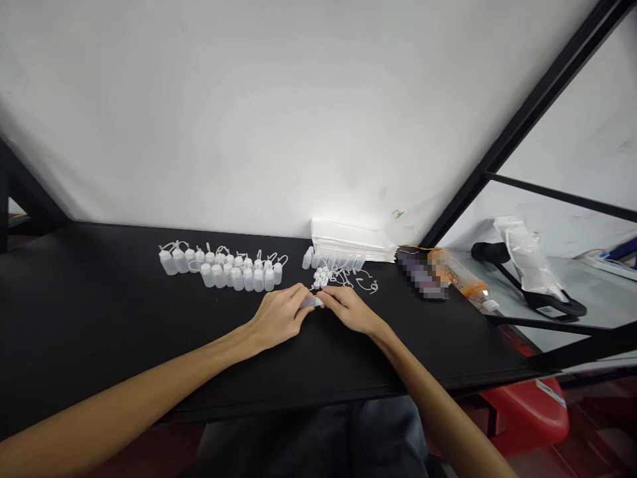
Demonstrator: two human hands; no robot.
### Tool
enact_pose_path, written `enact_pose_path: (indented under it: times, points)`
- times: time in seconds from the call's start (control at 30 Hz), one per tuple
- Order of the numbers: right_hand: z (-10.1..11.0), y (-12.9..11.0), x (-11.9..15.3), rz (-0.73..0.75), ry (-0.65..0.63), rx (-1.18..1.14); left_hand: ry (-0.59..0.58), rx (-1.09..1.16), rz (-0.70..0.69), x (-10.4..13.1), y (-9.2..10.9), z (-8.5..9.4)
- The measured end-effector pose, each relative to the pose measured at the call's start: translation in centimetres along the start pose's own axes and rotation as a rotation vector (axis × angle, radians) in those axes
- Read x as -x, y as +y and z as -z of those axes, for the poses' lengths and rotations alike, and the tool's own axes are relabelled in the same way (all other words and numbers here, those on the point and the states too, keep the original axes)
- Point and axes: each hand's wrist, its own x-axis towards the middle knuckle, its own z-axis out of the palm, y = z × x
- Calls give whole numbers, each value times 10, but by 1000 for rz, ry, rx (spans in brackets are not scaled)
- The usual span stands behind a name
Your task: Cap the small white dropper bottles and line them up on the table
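Fingers [300, 292] of your left hand [279, 316] close around a small translucent bottle [309, 301], tipped on its side over the black bench [124, 318], while those of your right hand [348, 309] pinch its white end. Just beyond your knuckles, loose white caps [321, 277] lie in a pile beside a tangle of thin white tubes [367, 287]. Behind these, a row of uncapped-looking bottles [332, 260] stands before a stack of white sheets [348, 237]. To your left, capped bottles [239, 279] with curved tubes stand upright in rows; what either group contains cannot be made out. At your right, a blurred purple pack [421, 273] lies beside an orange-labelled bottle [462, 279], on its side, its white cap near a slanting black frame [522, 122]. Past the frame, a grey shelf [604, 292] carries a black object [552, 305] and a whitish plastic bag [527, 262]. A red seat [535, 415] stands lower right.
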Motion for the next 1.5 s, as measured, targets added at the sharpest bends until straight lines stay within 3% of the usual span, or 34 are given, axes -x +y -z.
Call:
enact_pose_path:
  times: [0.1, 0.33, 0.7, 1.03, 1.33, 1.5]
  points:
    - [1, -1, 1, -19, -22, -42, 22, 14, 4, 0, 0, 0]
    - [3, -2, 6, -81, -14, -260, 3, 209, 157, -4, 0, 3]
    - [1, -3, 6, -113, -49, -305, 15, 84, 72, -1, 1, 2]
    - [-1, 4, 5, -133, 36, -389, -6, 233, 194, -6, -2, 4]
    - [-1, -1, 5, -86, 23, -330, -99, 301, 230, -9, -4, 4]
    - [-4, -4, 3, -53, 9, -164, -107, 272, 214, -9, -2, 5]
